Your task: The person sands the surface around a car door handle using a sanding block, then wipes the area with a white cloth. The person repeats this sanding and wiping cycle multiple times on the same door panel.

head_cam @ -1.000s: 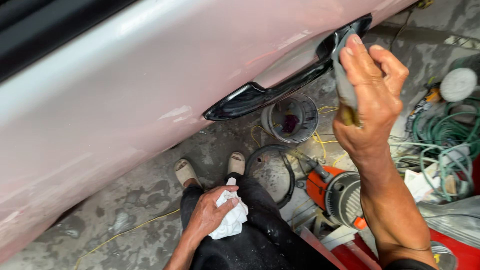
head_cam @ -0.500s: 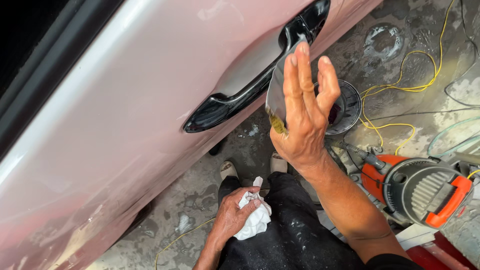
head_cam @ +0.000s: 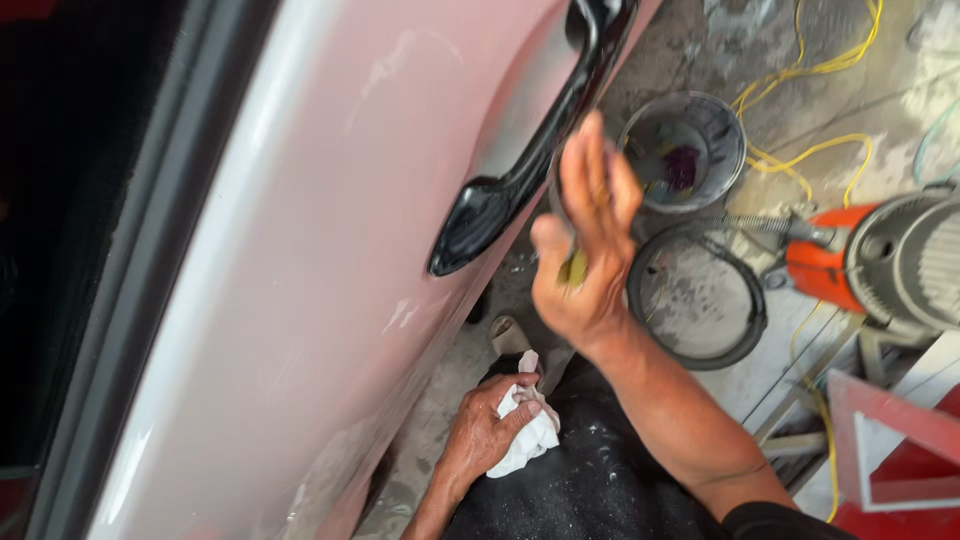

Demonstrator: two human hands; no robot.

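My right hand (head_cam: 588, 235) is raised beside a pale pink car door (head_cam: 330, 260), just right of its glossy black door handle (head_cam: 520, 165). The fingers are stretched out and motion-blurred, and the thumb pins a small grey-and-yellow pad (head_cam: 573, 268) against the palm. It is not clear whether the pad touches the panel. Low down, my left hand (head_cam: 478, 438) rests on my black trousers (head_cam: 590, 490) and grips a crumpled white cloth (head_cam: 532, 440).
On the concrete floor stand a grey bucket (head_cam: 690, 120) with dark residue, a black ring-shaped lid (head_cam: 640, 300) and an orange-and-grey machine (head_cam: 890, 255). Yellow cable (head_cam: 800, 70) trails across the floor. A red frame (head_cam: 900, 440) lies at the lower right.
The view has swung so the door fills the left side. My right hand with the pad has slid down from the handle's upper end to beside its lower end. The left hand stayed on my lap.
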